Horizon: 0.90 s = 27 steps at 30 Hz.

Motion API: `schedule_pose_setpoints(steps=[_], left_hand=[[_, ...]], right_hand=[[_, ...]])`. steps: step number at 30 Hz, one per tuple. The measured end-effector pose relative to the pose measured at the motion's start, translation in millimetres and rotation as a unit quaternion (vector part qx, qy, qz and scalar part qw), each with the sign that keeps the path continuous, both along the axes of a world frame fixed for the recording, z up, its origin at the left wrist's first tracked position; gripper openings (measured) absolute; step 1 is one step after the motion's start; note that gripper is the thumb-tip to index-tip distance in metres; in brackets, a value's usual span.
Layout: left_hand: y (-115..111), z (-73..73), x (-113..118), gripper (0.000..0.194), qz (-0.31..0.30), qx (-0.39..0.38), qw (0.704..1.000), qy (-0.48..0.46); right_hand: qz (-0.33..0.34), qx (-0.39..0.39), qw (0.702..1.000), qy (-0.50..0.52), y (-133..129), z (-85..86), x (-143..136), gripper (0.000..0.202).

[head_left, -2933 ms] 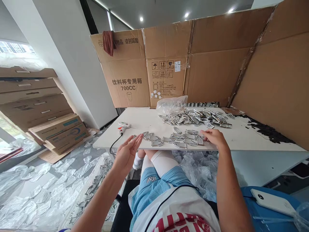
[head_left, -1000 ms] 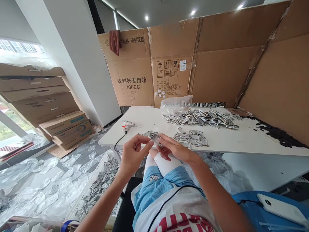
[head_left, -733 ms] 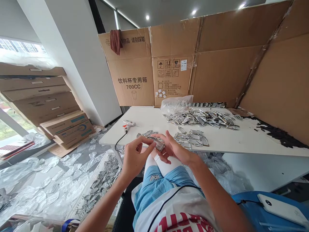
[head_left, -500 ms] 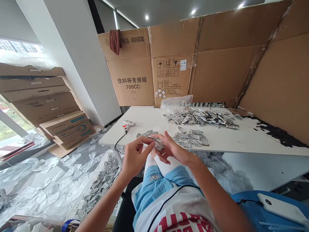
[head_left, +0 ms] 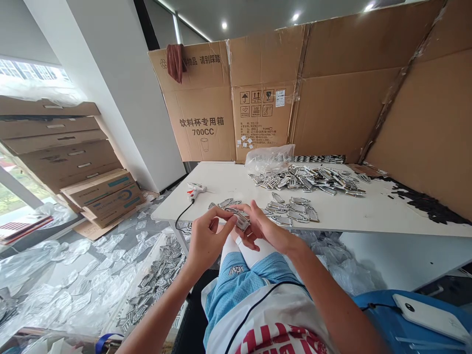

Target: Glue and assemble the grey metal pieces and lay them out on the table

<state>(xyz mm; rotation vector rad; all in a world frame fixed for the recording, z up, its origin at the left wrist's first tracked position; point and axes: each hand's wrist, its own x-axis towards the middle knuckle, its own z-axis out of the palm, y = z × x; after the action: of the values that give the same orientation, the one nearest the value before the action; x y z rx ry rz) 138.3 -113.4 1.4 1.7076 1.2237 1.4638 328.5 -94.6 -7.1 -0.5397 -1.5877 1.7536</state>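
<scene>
Just below the frame's centre, the fingers of the left hand [head_left: 208, 233] are clamped on 1 silvery piece [head_left: 242, 222] that the right hand [head_left: 271, 231] touches, its grip impossible to tell, with similar pieces [head_left: 296, 216] on the white desk [head_left: 354, 211] behind.

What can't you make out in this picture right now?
All in the head view:
Metal piece: partly covered by the left hand.
Whether the right hand grips it: contact hidden behind the piece.
Top printing on the cardboard wall: partly hidden by the brown cloth.
Fine print: too small.
Shirt lettering: cut off by the bottom edge.
</scene>
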Motion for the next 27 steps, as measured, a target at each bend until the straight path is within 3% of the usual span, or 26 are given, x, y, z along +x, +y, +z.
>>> schedule_pose_setpoints(steps=[6,10,15,17,20,23,27], left_hand=[[-4.7,5.6,4.7,0.014,0.007,0.015,0.999,-0.046],[-3.4,6.1,1.5,0.037,0.016,0.0,0.997,-0.081],[1.5,6.6,-5.4,0.027,-0.12,-0.126,0.982,-0.069],[3.7,6.2,-6.5,0.032,-0.143,-0.151,0.974,-0.087],[6.3,5.8,-7.0,0.037,-0.131,-0.175,0.97,-0.105],[7.9,5.4,-6.9,0.039,-0.135,-0.201,0.965,-0.102],[9.8,2.3,-6.1,0.041,-0.166,-0.229,0.953,-0.107]], right_hand=[[0.001,0.015,1.0,-0.005,-5.1,4.0,-1.0,0.077],[-0.016,0.037,0.999,0.016,-7.1,3.6,-1.1,0.063],[-0.067,0.083,0.994,-0.021,-10.6,-1.2,-3.8,0.043],[-0.138,0.154,0.976,-0.071,-11.0,-2.1,-5.5,0.045],[-0.223,0.293,0.92,-0.132,-8.4,-1.7,-7.1,0.03],[-0.242,0.378,0.88,-0.153,-3.4,-0.6,-4.3,0.016],[-0.257,0.447,0.839,-0.171,1.9,-0.5,6.1,0.013]])
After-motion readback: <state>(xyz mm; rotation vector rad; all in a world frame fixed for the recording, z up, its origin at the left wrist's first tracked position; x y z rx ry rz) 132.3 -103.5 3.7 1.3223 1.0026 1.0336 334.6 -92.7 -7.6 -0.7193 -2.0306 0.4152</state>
